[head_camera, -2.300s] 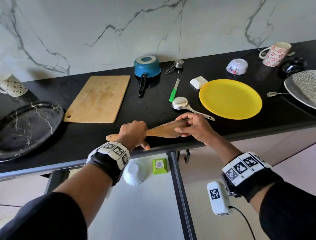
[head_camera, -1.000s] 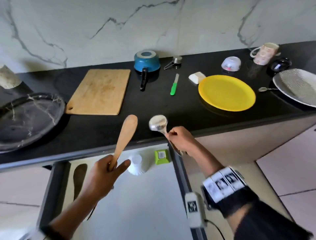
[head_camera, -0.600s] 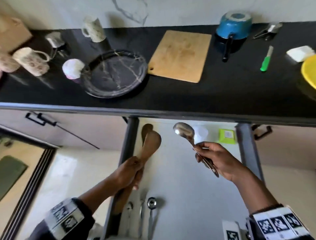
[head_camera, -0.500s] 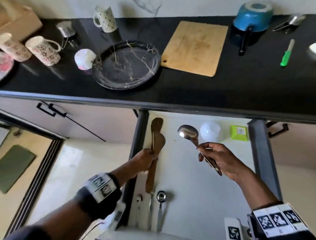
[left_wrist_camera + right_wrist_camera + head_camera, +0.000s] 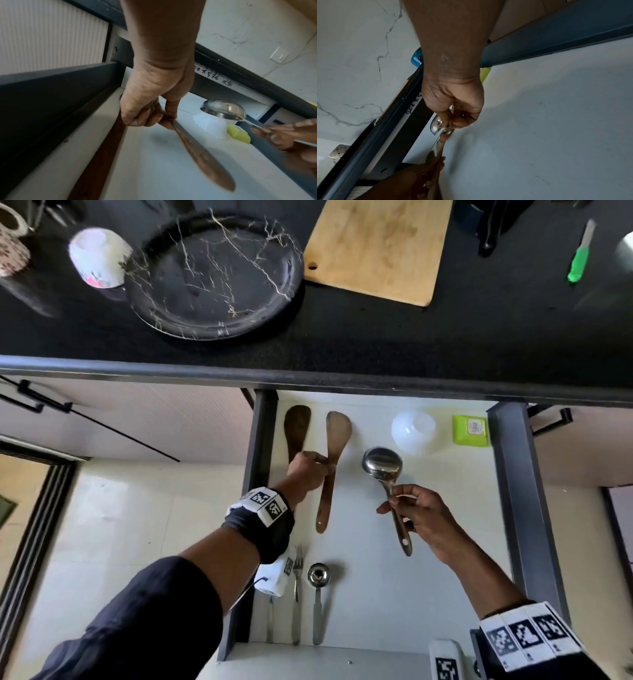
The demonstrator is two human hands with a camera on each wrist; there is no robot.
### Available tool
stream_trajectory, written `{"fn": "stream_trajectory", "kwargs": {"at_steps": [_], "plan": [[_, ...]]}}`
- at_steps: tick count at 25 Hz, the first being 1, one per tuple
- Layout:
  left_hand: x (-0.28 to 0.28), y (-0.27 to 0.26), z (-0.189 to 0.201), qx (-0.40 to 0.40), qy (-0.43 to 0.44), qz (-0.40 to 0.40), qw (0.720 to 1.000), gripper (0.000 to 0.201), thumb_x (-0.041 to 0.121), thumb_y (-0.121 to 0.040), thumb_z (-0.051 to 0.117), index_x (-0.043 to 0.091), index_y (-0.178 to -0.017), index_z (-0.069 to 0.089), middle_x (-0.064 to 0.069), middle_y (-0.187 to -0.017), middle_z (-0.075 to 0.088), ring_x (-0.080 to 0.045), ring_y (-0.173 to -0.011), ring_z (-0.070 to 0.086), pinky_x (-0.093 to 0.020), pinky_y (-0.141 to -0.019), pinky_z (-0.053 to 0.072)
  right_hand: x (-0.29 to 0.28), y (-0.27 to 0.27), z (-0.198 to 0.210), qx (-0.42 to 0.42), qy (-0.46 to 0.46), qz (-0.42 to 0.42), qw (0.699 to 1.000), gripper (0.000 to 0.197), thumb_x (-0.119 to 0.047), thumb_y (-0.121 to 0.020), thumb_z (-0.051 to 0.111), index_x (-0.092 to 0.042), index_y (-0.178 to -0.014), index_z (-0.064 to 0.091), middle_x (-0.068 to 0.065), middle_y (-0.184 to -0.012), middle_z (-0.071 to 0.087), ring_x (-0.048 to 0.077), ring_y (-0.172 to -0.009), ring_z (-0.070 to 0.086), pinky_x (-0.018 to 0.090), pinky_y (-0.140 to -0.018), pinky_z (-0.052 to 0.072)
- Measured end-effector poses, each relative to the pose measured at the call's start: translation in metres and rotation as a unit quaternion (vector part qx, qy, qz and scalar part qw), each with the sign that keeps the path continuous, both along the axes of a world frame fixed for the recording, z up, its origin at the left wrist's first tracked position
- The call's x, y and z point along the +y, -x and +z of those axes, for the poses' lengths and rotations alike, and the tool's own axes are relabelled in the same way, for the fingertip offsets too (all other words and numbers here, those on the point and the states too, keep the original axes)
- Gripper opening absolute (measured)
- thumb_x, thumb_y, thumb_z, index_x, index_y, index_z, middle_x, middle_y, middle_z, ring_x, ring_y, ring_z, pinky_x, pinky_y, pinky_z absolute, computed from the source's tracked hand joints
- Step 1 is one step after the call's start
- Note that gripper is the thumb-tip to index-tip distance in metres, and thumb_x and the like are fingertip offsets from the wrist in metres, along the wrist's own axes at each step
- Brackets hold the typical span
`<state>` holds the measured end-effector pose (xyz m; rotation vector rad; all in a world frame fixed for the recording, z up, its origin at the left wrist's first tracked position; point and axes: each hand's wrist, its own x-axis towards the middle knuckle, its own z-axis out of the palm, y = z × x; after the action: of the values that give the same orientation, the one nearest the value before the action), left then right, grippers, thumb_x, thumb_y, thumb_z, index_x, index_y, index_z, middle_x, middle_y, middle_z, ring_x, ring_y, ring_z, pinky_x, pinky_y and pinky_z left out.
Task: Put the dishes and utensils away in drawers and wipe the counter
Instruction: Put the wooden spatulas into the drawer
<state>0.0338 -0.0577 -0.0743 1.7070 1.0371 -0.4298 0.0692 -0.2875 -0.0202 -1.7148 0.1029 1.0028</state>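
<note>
An open drawer (image 5: 517, 491) with a white floor sits under the black counter (image 5: 342, 337). My left hand (image 5: 320, 467) pinches a light wooden spatula (image 5: 334, 440) at its neck, blade towards the back. The spatula (image 5: 202, 155) hangs just above the floor, with its shadow below it. A darker wooden spatula (image 5: 296, 428) lies beside it along the left wall. My right hand (image 5: 397, 501) grips the handle of a steel ladle (image 5: 382, 465) and holds it over the middle of the drawer. The ladle's bowl (image 5: 436, 125) shows past my fingers.
An upturned white bowl (image 5: 412, 431) and a green box (image 5: 471, 429) stand at the drawer's back right. A fork (image 5: 297, 580) and a small steel ladle (image 5: 318, 594) lie at its front left. On the counter are a black marbled plate (image 5: 212, 275), a cutting board (image 5: 376, 248) and a green-handled knife (image 5: 579, 258).
My left hand has carried the wooden spatula off the counter and down into the drawer beside the dark spatula. My right hand picked up the ladle and brought it over the drawer.
</note>
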Motion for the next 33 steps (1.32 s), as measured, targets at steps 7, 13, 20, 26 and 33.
{"fn": "stream_trajectory", "kwargs": {"at_steps": [7,13,20,26,33], "plan": [[0.005,-0.007,-0.005,0.017,-0.085,0.0,0.996,0.024,0.028,-0.075,0.082,0.015,-0.076,0.063,-0.006,-0.075,0.071,-0.022,-0.063,0.07,-0.038,-0.064,0.062,-0.014,0.009,-0.012,0.032,0.014,-0.014,0.999,0.015,-0.004,-0.095,0.058,0.001,-0.109,0.058,0.014,-0.091,0.075,0.019,-0.067,0.06,0.033,-0.069,0.049],[-0.005,-0.015,-0.005,0.042,-0.25,-0.186,0.949,0.053,0.065,-0.07,0.072,0.017,-0.09,0.063,-0.002,-0.087,0.065,-0.022,-0.077,0.066,-0.035,-0.071,0.057,-0.012,0.007,-0.008,0.018,0.012,-0.041,0.999,0.012,-0.009,-0.095,0.059,-0.005,-0.107,0.06,0.01,-0.091,0.076,0.016,-0.07,0.063,0.033,-0.071,0.048],[-0.004,-0.008,-0.017,0.081,-0.283,-0.226,0.929,0.054,0.058,-0.087,0.06,0.011,-0.114,0.059,-0.01,-0.109,0.062,-0.028,-0.096,0.064,-0.037,-0.081,0.054,0.012,-0.022,-0.033,-0.015,0.055,-0.034,0.998,0.01,0.002,-0.094,0.056,-0.004,-0.102,0.055,0.014,-0.086,0.076,0.009,-0.056,0.059,0.024,-0.058,0.044],[0.01,-0.002,-0.026,0.099,-0.289,-0.255,0.918,0.051,0.06,-0.087,0.057,0.015,-0.111,0.061,-0.008,-0.107,0.064,-0.028,-0.096,0.064,-0.038,-0.084,0.054,0.041,-0.039,-0.066,-0.043,0.062,-0.092,0.993,0.011,0.007,-0.089,0.058,-0.001,-0.097,0.058,0.016,-0.086,0.075,0.019,-0.055,0.06,0.034,-0.057,0.053],[0.013,0.003,-0.035,0.085,-0.285,-0.258,0.919,0.044,0.06,-0.089,0.054,0.019,-0.099,0.063,-0.002,-0.091,0.066,-0.023,-0.082,0.066,-0.036,-0.075,0.058,0.077,-0.059,-0.072,-0.229,0.263,-0.003,0.937,0.024,-0.03,-0.077,0.077,-0.014,-0.088,0.062,0.001,-0.089,0.07,0.024,-0.084,0.066,0.027,-0.072,0.05]]}}
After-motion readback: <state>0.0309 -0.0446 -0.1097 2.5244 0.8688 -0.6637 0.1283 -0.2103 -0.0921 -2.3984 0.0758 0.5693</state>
